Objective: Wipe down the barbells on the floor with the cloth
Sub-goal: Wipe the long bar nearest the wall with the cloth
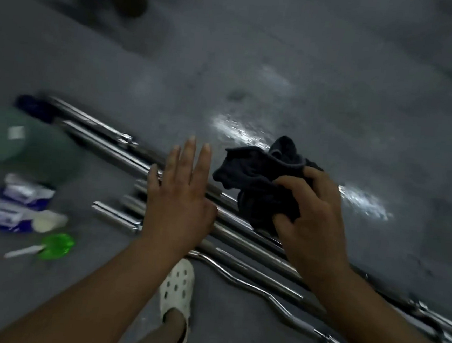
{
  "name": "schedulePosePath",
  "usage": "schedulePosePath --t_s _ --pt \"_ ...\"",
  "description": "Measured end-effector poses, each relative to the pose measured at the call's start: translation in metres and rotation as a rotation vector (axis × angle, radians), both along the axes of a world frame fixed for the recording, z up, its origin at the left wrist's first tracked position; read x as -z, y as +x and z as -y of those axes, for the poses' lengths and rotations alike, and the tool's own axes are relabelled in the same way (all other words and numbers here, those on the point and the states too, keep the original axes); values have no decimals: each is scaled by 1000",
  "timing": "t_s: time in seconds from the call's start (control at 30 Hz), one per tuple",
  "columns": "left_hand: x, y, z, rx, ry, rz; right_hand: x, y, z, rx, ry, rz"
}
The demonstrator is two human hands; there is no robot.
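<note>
Picture blurred, light dim. Several chrome barbells (244,237) lay side by side on the grey floor (333,98), running from upper left to lower right. A bent curl bar (240,281) lay nearest the person.

Left hand (179,194) was held palm down above the middle of the bars, its fingers (189,157) straight and close together and the thumb out to the side. Contact with the steel could not be told.

Right hand (310,218) was just beside the left, over the same bars. Its fingers and thumb were curled into a bunched dark cloth (259,179), which hung out toward the left hand and covered part of the bars beneath it.

A foot in a white perforated clog (177,289) stood on the near side of the bars, between the forearms. Off to the left were a blurred green container (3,137), blue-and-white packets (25,196) and a small bright green item with a white handle (57,244). Shiny wet streaks (236,130) showed on the floor beyond the cloth.
</note>
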State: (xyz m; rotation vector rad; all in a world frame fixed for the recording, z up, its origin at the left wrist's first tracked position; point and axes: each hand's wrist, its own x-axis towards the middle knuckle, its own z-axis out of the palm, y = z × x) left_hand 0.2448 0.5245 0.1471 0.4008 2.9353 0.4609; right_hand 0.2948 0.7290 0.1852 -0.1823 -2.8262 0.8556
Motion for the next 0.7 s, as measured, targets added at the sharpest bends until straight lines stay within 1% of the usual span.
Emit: schedulePosePath --t_s 0.13,0.23,0.4,0.53,0.7 --pt "-67 -3 92 -124 -5 -55 -61 -48 90 -132 -75 -49" --pt "-96 8 149 -234 -33 -63 -89 -69 144 -226 -149 -101" --pt "-123 56 225 -447 -114 -65 -120 -76 217 -367 -235 -104" --pt "-143 112 267 -601 -169 -5 -138 -64 267 -460 -274 -55" --pt "-143 154 310 -739 -179 63 -139 -45 318 -534 -274 -22"
